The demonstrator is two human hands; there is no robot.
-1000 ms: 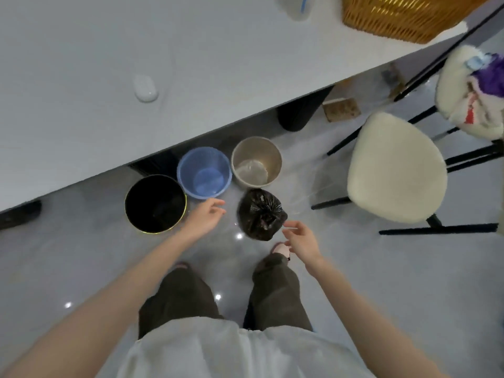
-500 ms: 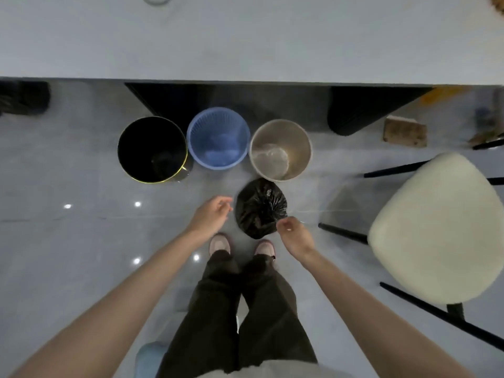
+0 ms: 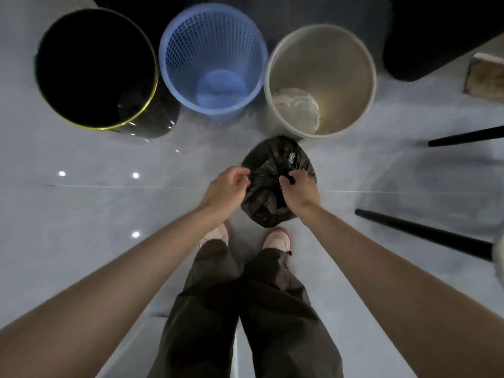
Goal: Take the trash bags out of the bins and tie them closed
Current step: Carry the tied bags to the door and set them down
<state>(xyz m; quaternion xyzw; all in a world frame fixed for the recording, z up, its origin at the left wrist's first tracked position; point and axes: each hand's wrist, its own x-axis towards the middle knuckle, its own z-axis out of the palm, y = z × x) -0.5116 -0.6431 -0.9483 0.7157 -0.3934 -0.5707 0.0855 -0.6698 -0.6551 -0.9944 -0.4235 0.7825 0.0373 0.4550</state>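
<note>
A black trash bag [image 3: 270, 184] sits bunched on the floor in front of my feet. My right hand [image 3: 298, 188] pinches a piece of the bag's top between its fingers. My left hand [image 3: 226, 186] is curled at the bag's left edge, fingertips touching the plastic. Beyond the bag stand three bins in a row: a black bin with a yellow rim [image 3: 54, 36], a blue mesh bin [image 3: 174, 31] and a beige bin [image 3: 365, 58] with something pale and crumpled at its bottom.
Black chair legs [image 3: 425, 233] cross the floor at the right. A dark round base [image 3: 425, 42] and a wooden block [image 3: 485, 77] lie at the back right. The glossy grey floor [image 3: 95, 214] spreads out to the left.
The view has dropped much closer to the floor. Both hands have moved inward onto the bag; the right hand now pinches its top.
</note>
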